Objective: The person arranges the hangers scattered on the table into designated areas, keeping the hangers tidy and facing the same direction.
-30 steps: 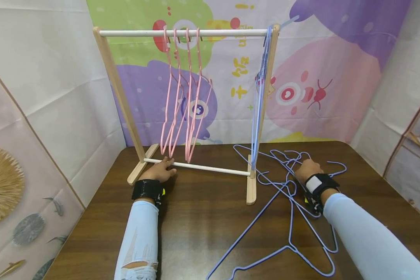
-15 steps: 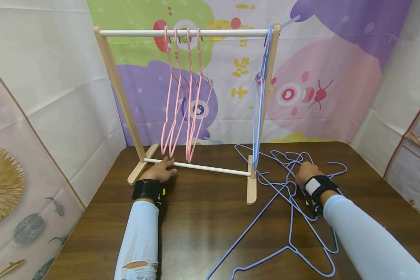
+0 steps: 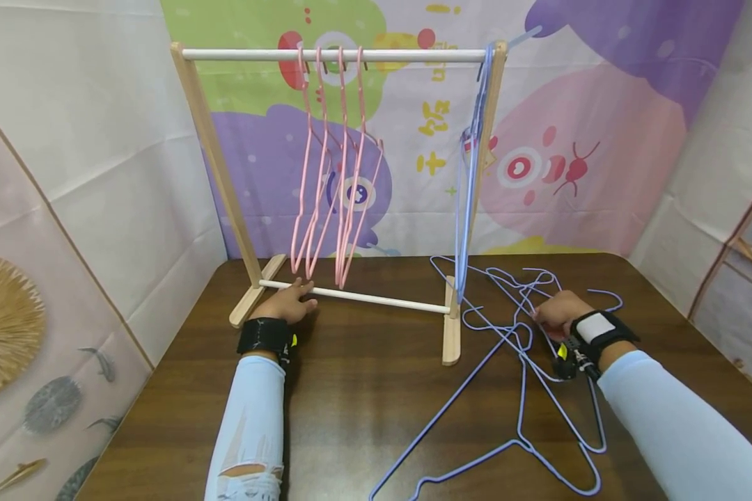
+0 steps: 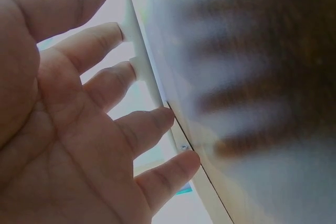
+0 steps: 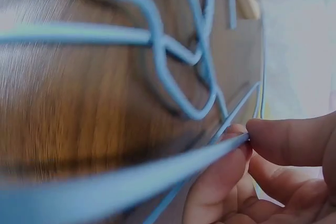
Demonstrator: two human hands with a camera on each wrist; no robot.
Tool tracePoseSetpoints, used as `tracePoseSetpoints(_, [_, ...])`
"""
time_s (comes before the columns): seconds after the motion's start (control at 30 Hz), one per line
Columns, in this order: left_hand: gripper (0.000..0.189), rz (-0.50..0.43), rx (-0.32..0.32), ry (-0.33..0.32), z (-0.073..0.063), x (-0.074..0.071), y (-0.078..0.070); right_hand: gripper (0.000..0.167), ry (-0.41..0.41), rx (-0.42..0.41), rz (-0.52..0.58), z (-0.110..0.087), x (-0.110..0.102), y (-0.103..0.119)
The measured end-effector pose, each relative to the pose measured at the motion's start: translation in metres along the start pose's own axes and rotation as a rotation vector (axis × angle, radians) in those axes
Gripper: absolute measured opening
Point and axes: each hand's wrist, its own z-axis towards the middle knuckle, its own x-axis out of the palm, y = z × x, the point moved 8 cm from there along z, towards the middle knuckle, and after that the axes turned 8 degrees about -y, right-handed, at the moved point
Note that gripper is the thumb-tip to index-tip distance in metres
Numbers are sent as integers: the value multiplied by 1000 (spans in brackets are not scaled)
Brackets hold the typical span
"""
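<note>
Hanger point(image 5: 131, 184) pinched by right fingers point(image 5: 289, 140), left fingers point(image 4: 168, 179) at white rod point(image 3: 382, 299)

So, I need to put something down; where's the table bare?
The table is bare between the left arm and the loose blue hangers, and also left of that arm. It's crowded on the right, where those hangers overlap and the right hand pinches one.

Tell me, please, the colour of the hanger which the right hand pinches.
The hanger is blue; the right wrist view shows it best.

Smooth hanger point(image 5: 126, 184), glossy wooden tabletop point(image 3: 345, 396)
</note>
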Motion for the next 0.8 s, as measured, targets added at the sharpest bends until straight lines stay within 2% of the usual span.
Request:
tracePoseSetpoints(0.1, [60,0,-5,-1,0,-1,0,32,40,101,269,-7,5,-2])
tracePoseSetpoints(0.23, [61,-1,-7,-1,-1,-1,-1,33,115,147,447,-17,14,3])
tracePoseSetpoints(0.57, [61,-6,-2,-3,-1,0,-1,28,211,148,670,-30,28,19])
tracePoseSetpoints(0.8, [61,-17,-7,-2,-2,0,-1,23,293,96,794,-49,34,33])
